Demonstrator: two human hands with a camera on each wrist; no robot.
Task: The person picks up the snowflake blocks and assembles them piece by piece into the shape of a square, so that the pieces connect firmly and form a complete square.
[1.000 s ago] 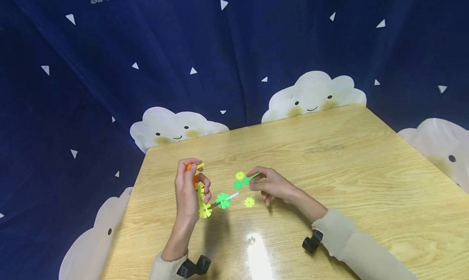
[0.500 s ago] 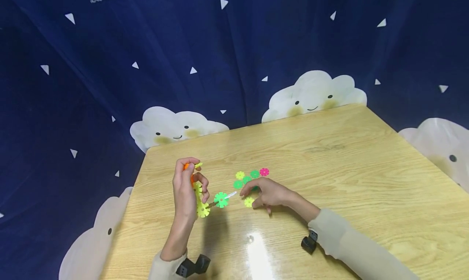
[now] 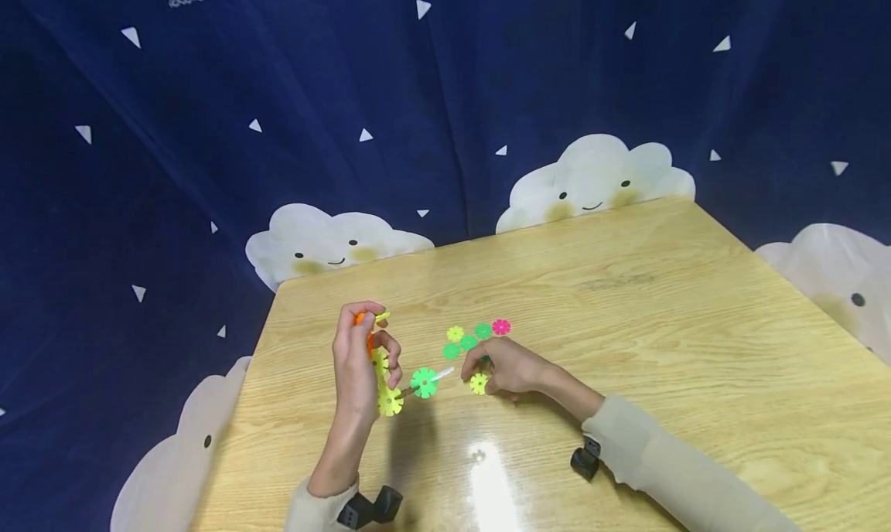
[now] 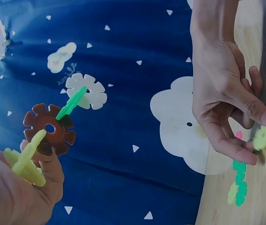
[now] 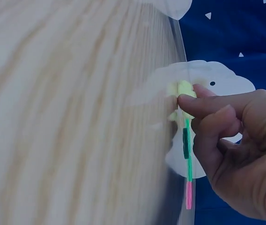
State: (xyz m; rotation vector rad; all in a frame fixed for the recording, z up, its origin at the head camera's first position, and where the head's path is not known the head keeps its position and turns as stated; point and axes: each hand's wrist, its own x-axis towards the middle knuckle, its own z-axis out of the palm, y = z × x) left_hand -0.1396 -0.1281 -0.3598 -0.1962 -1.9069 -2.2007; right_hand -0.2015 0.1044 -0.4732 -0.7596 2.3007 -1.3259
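Observation:
My left hand (image 3: 353, 366) holds a joined chain of notched plastic snowflake discs, raised over the table's left part. In it show an orange disc (image 3: 360, 318), yellow discs (image 3: 390, 404), a brown disc (image 4: 35, 124), a green disc (image 3: 419, 376) and a white disc (image 4: 95, 96) at the free end. Much of the chain is hidden by the palm and fingers. Right of it, my right hand (image 3: 513, 364) pinches a loose yellow disc (image 3: 476, 385) between thumb and finger; in the right wrist view this yellow disc (image 5: 185, 89) is edge-on, close over the tabletop.
Beyond my right hand lie loose green discs (image 3: 483, 331), a small yellow disc (image 3: 455, 333) and a pink disc (image 3: 501, 327), partly in a row. The wooden table (image 3: 592, 284) ends at a dark blue curtain (image 3: 445, 76) with clouds.
My right hand has moved from the green discs toward me and now pinches the nearer yellow disc. The pink disc has come into view. My left hand stays nearly in place with the chain.

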